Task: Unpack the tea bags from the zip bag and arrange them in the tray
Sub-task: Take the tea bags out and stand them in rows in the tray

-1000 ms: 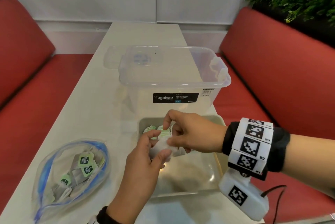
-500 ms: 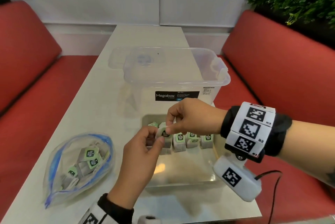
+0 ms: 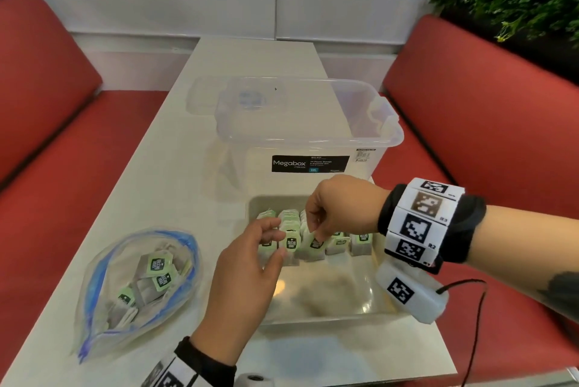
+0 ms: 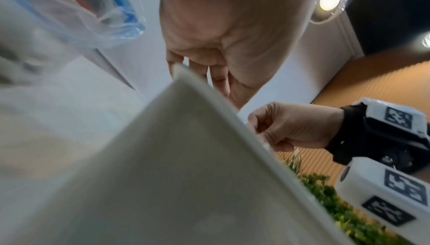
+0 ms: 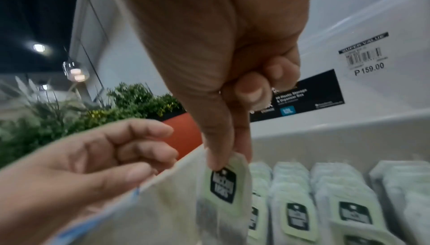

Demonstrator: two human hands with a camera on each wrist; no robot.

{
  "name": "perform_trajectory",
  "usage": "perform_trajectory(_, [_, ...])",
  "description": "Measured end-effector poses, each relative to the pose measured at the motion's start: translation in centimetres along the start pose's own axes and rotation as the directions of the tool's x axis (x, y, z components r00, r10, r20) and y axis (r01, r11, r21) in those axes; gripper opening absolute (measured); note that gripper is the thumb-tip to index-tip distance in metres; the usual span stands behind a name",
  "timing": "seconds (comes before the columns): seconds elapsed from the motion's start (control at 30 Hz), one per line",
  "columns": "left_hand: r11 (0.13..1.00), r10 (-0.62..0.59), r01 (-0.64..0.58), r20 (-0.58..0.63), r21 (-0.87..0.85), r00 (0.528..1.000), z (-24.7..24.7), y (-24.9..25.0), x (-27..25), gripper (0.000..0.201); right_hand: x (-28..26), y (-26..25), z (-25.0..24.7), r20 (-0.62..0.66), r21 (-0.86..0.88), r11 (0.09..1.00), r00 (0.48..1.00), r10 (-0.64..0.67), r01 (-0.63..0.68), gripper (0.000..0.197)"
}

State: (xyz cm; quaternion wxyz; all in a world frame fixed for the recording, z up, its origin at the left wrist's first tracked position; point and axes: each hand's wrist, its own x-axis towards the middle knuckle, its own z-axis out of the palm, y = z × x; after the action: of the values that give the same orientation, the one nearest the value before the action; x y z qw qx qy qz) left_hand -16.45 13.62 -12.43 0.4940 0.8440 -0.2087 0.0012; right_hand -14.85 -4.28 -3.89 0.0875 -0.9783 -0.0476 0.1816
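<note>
A pale tray (image 3: 313, 319) lies on the table in front of me, with rows of green-tagged tea bags (image 3: 362, 241) standing along its far end. My right hand (image 3: 313, 231) reaches in from the right and pinches one tea bag (image 5: 223, 181) by its top between thumb and forefinger, at the left rows (image 3: 291, 244). My left hand (image 3: 272, 239) hovers just left of that bag, fingers loosely curled and holding nothing (image 5: 158, 149). The clear zip bag (image 3: 138, 286) with a blue seal lies open at the left, with several tea bags inside.
A clear Megabox storage bin (image 3: 307, 123) stands directly behind the tray, and a clear lid (image 3: 203, 98) lies behind its left side. Red benches (image 3: 470, 123) flank the white table (image 3: 156, 198). A black cable (image 3: 476, 324) hangs off my right wrist camera.
Both hands held the tea bag above the tray before. My left hand has now let go, and my right hand has lowered the bag into the rows.
</note>
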Motion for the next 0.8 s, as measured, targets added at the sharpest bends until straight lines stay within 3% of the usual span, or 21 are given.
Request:
perform_trajectory(0.1, [0.966, 0.1, -0.095, -0.008, 0.241, 0.995, 0.1, -0.9, -0.5, 0.036, 1.5, 0.5, 1.5, 0.09, -0.096, 0.994, 0.994, 0.055, -0.046, 0.008])
perform_trajectory(0.2, [0.932, 0.144, -0.138, 0.008, 0.336, 0.99, 0.6, -2.1, -1.0, 0.044, 3.0, 0.8, 2.6, 0.166, -0.146, 0.988, 0.983, 0.08, -0.056, 0.008])
perform_trajectory(0.33, [0.921, 0.159, -0.157, 0.023, 0.356, 0.987, 1.0, -2.7, -1.1, 0.041, 4.4, 1.0, 3.3, 0.201, -0.208, 0.976, 0.974, 0.106, -0.063, 0.009])
perform_trajectory(0.5, [0.915, 0.125, -0.139, 0.061, 0.378, 0.99, 1.0, -2.9, -1.0, 0.05, 5.1, 1.1, 3.6, 0.201, -0.23, 0.97, 0.972, 0.121, -0.074, 0.012])
perform_trajectory(0.7, [0.919, 0.097, -0.118, 0.075, 0.377, 0.992, 1.1, -3.2, -1.1, 0.05, 3.3, 1.0, 2.3, 0.093, -0.24, 0.967, 0.99, 0.109, -0.084, 0.025])
perform_trajectory(0.8, [0.917, 0.108, -0.127, 0.07, 0.379, 0.992, 1.1, -3.3, -1.1, 0.052, 1.8, 0.7, 2.3, 0.191, -0.275, 0.962, 0.981, 0.045, 0.009, 0.024])
